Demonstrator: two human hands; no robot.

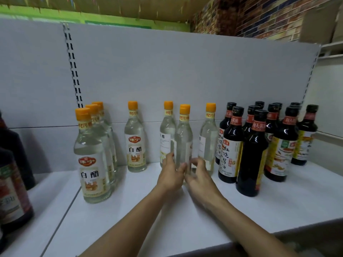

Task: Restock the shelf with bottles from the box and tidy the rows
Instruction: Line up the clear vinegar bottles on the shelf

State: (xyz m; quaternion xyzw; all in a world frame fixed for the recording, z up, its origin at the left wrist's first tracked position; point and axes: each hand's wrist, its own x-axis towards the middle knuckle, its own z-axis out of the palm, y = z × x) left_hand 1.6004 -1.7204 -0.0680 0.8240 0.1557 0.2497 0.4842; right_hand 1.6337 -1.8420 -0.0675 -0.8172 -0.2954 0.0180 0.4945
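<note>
Head view: both hands on one clear bottle, mid-shelf. Clear body, clear liquid, orange cap, yellow neck band with red characters. The main label is turned away from the camera, so only its white edges show at the sides. It stands upright, long axis vertical, cap up, base on the white shelf.

Left hand: fingers curled round the lower left of the body. Right hand: fingers curled round the lower right. The fingertips of the two nearly meet in front of the bottle.

Neighbours, same type:
- rear bottle just behind and to the left, back label toward the camera; they overlap in view, so I cannot tell if they touch
- right bottle near, close to the grey back panel
- lone bottle further left, front label facing out
- row of three front to back, leftmost

Dark soy bottles are clustered at right in uneven rows, labels facing different ways. More dark bottles at the left edge, blurred.
</note>
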